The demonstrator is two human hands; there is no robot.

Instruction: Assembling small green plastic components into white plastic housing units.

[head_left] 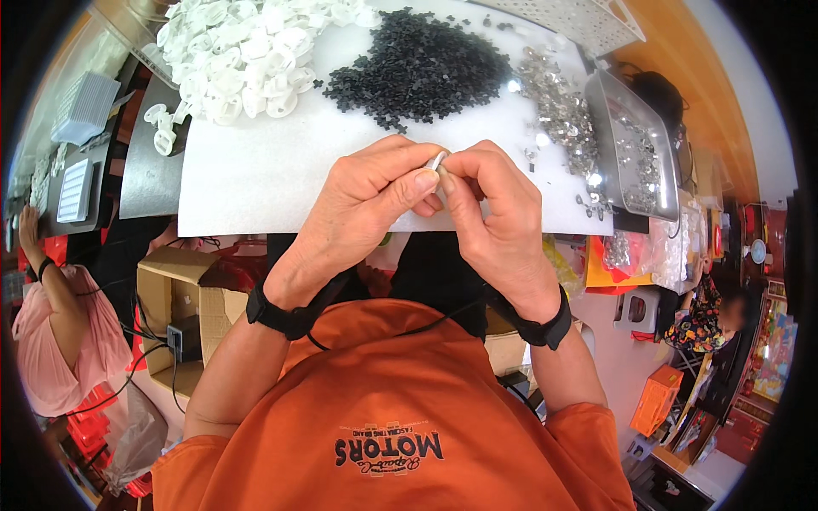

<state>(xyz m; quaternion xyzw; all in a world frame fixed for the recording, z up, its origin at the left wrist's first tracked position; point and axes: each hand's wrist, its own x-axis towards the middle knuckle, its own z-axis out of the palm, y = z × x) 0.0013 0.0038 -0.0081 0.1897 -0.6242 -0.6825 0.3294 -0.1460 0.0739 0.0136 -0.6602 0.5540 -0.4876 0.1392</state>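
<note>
Both my hands meet above the front part of a white work board (247,187). Between thumb and fingers, my left hand (362,187) pinches a small white plastic piece (437,160), seen nearly edge-on. My right hand (498,192) is closed too, its thumb and index fingertips pressed together at the right edge of that piece. Whether a smaller part sits between those right fingertips is hidden. Beyond my hands lies a heap of small black cross-shaped parts (417,68). A pile of white, round-ended plastic pieces (243,60) is at the far left, and small shiny metal parts (562,111) are scattered at right.
A metal tray (607,153) holding more metal bits stands along the board's right edge. White perforated basket (588,21) at the back. Several white pieces (162,123) lie on a dark table left. An open cardboard box (175,272) is below; other people sit at both sides.
</note>
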